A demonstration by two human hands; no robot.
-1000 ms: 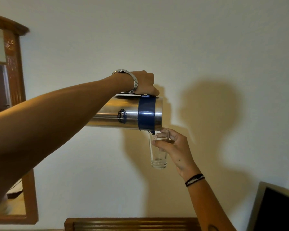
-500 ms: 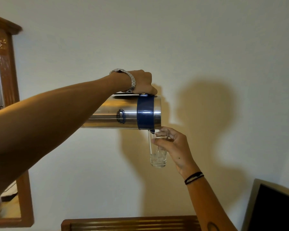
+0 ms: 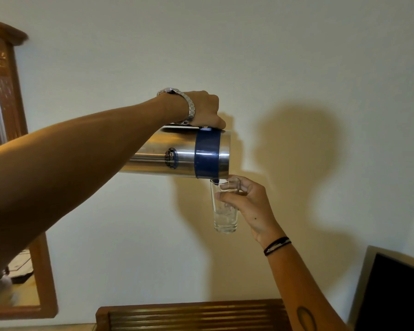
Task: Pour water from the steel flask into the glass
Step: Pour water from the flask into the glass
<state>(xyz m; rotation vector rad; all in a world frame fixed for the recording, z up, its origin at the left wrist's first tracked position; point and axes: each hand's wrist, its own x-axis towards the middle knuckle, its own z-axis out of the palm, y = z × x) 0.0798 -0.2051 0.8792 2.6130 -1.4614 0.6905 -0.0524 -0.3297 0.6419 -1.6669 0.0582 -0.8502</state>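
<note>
The steel flask (image 3: 177, 155) with a blue band near its mouth lies tipped almost level in the air, mouth to the right. My left hand (image 3: 204, 109), with a metal watch on the wrist, grips it from above at the handle. Directly under the spout, the clear glass (image 3: 224, 212) is held upright by my right hand (image 3: 249, 204), fingers wrapped around its upper part. A small amount of water sits in the bottom of the glass. The flask's spout touches or nearly touches the glass rim.
A plain white wall fills the background. A wooden-framed mirror (image 3: 42, 271) hangs at the left. A wooden furniture top (image 3: 189, 314) runs along the bottom edge, and a dark screen (image 3: 392, 295) stands at the lower right.
The flask and glass hold almost the same pose. The water level in the glass has risen slightly, and the view has shifted a little.
</note>
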